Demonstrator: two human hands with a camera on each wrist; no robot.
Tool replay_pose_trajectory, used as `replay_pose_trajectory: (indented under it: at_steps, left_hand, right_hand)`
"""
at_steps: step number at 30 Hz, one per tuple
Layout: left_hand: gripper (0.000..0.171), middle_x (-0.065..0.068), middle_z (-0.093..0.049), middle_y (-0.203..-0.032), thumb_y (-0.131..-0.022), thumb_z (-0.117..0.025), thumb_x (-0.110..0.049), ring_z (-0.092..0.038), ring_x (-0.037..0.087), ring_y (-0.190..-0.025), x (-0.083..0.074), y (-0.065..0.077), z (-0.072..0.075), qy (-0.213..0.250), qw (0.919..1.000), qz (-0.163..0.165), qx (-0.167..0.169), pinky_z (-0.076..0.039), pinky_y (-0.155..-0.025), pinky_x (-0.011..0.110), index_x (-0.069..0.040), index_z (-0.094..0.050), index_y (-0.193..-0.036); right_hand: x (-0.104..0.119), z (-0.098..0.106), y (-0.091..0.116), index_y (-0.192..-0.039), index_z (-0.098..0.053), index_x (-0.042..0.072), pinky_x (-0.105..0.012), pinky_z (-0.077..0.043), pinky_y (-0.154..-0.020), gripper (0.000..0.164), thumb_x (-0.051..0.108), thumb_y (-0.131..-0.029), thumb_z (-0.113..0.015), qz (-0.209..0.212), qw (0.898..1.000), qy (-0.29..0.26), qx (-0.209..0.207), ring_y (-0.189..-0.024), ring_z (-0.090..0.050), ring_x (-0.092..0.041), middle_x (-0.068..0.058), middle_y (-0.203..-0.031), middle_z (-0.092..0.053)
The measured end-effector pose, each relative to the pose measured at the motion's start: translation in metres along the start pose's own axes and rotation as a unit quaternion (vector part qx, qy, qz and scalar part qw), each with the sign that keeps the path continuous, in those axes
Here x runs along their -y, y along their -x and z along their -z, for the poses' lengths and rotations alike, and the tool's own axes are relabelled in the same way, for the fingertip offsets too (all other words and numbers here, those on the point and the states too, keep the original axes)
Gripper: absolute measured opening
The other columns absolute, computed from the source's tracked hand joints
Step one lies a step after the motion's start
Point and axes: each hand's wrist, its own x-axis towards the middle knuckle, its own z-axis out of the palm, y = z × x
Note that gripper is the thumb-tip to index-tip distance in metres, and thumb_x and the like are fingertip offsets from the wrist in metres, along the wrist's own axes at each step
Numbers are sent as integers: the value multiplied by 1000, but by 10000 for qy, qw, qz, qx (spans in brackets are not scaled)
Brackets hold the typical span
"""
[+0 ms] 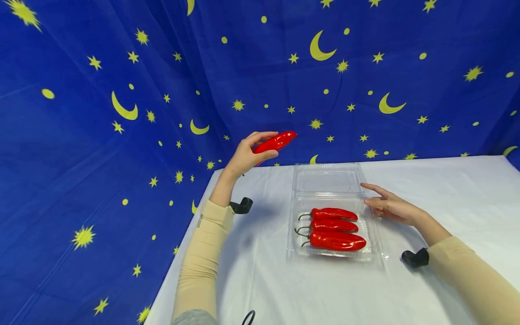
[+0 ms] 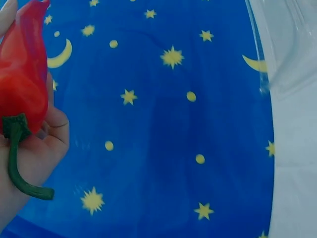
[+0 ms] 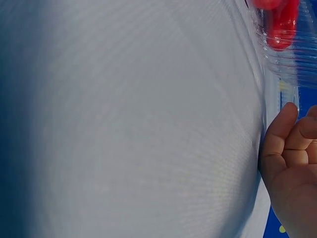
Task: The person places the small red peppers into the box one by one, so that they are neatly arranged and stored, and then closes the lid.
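Observation:
My left hand [image 1: 248, 155] holds a red pepper [image 1: 276, 142] in the air, up and left of the clear plastic clamshell box [image 1: 375, 246]. In the left wrist view the same pepper [image 2: 22, 74] fills the top left corner, its green stem [image 2: 20, 171] hanging down over my palm. Three red peppers [image 1: 334, 228] lie side by side in the box, stems to the left. The box's lid [image 1: 328, 179] lies open flat behind it. My right hand [image 1: 387, 205] rests with straight fingers against the box's right rim; its fingers [image 3: 287, 144] show beside the clear plastic [image 3: 285, 64].
A white table [image 1: 447, 194] carries the box. A blue cloth with yellow stars and moons [image 1: 122, 90] hangs behind and to the left. Black wrist mounts [image 1: 243, 205] sit on both arms. The table's left edge runs down beside my left sleeve.

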Motion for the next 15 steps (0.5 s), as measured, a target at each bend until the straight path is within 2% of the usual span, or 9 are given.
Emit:
replay_pose_trajectory:
  at_steps: [6, 15]
  left_hand:
    - [49, -1, -53, -117, -82, -75, -28, -50, 20, -102, -15, -1, -11, -38, 9995, -273, 131, -52, -77, 34, -20, -60, -128]
    - [51, -2, -54, -116, -81, -76, -27, -50, 16, -99, -25, 0, -38, -424, 9953, -641, 592, -50, -77, 29, -20, -60, -128]
  right_hand:
    - [2, 1, -1, -152, -4, 11, -29, -40, -62, 72, 18, -98, -52, 34, 10000, 61, -67, -64, -43, -18, -6, -74, -45]
    - [-1, 0, 0, -152, -4, 11, -28, -39, -61, 74, 20, -97, -53, -20, 10000, -9, -27, -64, -43, -18, -6, -75, -45]
